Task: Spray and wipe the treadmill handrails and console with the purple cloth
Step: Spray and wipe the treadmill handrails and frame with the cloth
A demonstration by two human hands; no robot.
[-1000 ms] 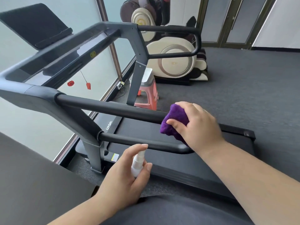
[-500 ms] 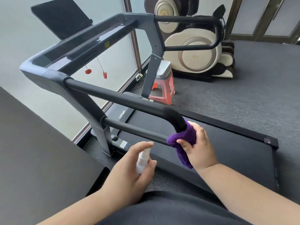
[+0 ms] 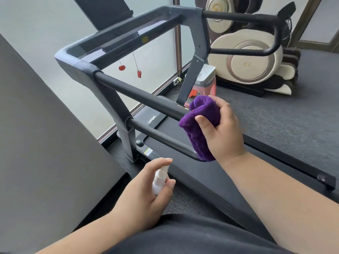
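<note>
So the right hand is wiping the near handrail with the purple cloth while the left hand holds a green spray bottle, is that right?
Not quite. The spray bottle in the left hand is white, not green, as the head view shows. The rest holds: the right hand grips the purple cloth against the curved end of the near handrail.

Right hand [image 3: 222, 132] gripping purple cloth [image 3: 201, 123] around the near handrail [image 3: 139, 95]; left hand [image 3: 146, 195] around white spray bottle [image 3: 159, 178].
</note>
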